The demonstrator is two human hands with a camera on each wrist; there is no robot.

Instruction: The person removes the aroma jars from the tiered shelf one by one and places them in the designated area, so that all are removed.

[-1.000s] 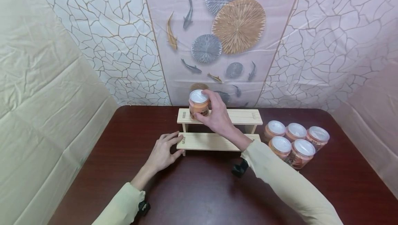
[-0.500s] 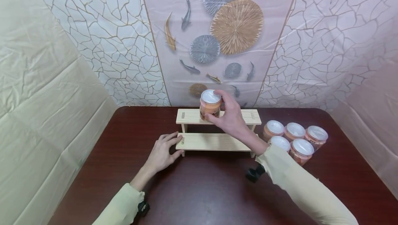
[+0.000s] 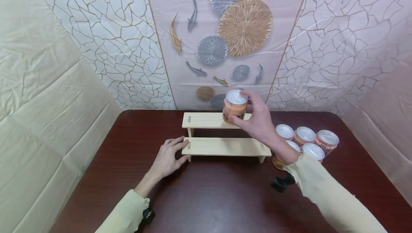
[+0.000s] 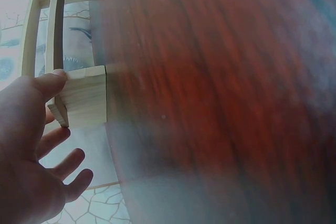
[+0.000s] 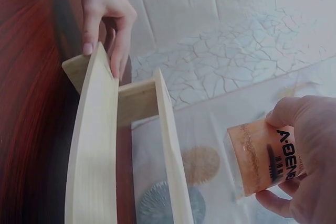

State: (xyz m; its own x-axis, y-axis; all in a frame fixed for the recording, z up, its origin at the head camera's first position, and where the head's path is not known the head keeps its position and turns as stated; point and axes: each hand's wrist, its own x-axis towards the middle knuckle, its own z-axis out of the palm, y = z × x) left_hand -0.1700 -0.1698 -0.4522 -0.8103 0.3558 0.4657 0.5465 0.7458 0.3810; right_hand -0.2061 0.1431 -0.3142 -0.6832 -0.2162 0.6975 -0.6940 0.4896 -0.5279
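Note:
My right hand [image 3: 259, 121] grips a small jar [image 3: 234, 109] with a silver lid and an orange label, thumb in front and fingers behind. In the head view the jar overlaps the right part of the upper board of a two-tier wooden shelf [image 3: 206, 120]. A gap shows between jar [image 5: 257, 156] and shelf [image 5: 170, 145] in the right wrist view, so it hangs above the board. My left hand [image 3: 168, 157] pinches the left end of the lower board; the thumb and index finger straddle it in the left wrist view, the other fingers loosely bent.
Several similar jars [image 3: 305, 135] stand grouped on the dark red table [image 3: 206, 197] right of the shelf, partly hidden by the right forearm. Behind the table hangs a patterned cloth [image 3: 212, 75], close to the shelf's back. Beige cloth [image 3: 58, 118] borders the left side.
My right hand has carried the jar rightward along the upper board, from its left end towards its right, slightly higher now. The left hand stays on the lower board.

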